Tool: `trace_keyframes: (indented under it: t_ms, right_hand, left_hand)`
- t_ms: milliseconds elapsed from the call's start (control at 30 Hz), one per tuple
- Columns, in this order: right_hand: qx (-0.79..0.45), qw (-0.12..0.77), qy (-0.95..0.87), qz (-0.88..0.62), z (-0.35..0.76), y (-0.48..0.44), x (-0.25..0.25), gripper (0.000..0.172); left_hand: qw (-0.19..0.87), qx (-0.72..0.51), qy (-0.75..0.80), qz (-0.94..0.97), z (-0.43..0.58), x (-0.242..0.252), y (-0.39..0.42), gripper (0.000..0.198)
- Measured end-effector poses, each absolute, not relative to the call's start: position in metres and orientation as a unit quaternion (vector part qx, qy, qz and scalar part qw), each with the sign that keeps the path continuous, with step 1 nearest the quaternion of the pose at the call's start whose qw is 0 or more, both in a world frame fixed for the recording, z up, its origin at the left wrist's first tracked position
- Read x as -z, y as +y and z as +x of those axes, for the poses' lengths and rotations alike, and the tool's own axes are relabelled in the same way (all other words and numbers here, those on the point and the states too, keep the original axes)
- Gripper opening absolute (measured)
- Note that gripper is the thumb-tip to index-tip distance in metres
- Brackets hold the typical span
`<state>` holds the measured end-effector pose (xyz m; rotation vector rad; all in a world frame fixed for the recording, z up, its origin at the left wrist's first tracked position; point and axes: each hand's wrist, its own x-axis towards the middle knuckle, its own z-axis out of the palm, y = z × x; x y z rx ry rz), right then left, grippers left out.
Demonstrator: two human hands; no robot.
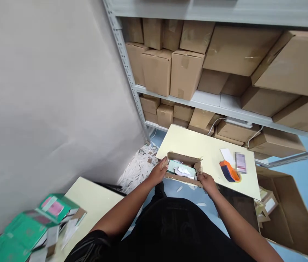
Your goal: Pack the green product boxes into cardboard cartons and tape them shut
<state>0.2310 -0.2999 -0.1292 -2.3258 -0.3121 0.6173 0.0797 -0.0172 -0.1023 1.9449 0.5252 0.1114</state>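
Between my two hands is an open cardboard box point(184, 158), held over the front edge of a pale yellow table point(194, 140). My left hand point(158, 171) grips its left end, and my right hand point(207, 183) grips its right end, where the cardboard looks torn. Inside lie a pale green box point(173, 166) and a crumpled white paper point(183, 171). To the right on the table sits an orange and dark blue tape dispenser-like object point(228, 171), beside a white card point(226, 154) and a blurred purple item point(240, 162).
Metal shelving point(208, 103) full of cardboard boxes stands behind the table. A large open carton point(292, 207) is on the floor at right. Shredded paper point(139, 165) is heaped by the wall. Green packages point(24, 229) lie on a second table point(94, 198) at left.
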Motion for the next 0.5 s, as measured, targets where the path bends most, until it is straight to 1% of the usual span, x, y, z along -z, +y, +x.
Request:
trace_keyframes:
  t_ms: [100,267,400,500]
  right_hand:
    - [-0.249,0.389,-0.060,-0.885,0.260,-0.295,0.136,0.042]
    - [-0.258,0.453,0.020,-0.853,0.303,-0.274,0.140,0.044]
    - [-0.258,0.486,0.072,-0.832,0.321,-0.262,0.143,0.049]
    - [-0.279,0.552,0.089,-0.781,0.324,-0.267,0.149,0.049]
  left_hand:
    - [0.536,-0.033,0.120,0.835,0.121,0.110,0.001,0.067]
    - [0.501,0.029,-0.025,0.864,0.188,0.123,0.036,0.061]
    - [0.484,0.103,-0.028,0.868,0.236,0.139,0.051,0.057]
    - [0.466,0.117,-0.017,0.877,0.258,0.149,0.053,0.060]
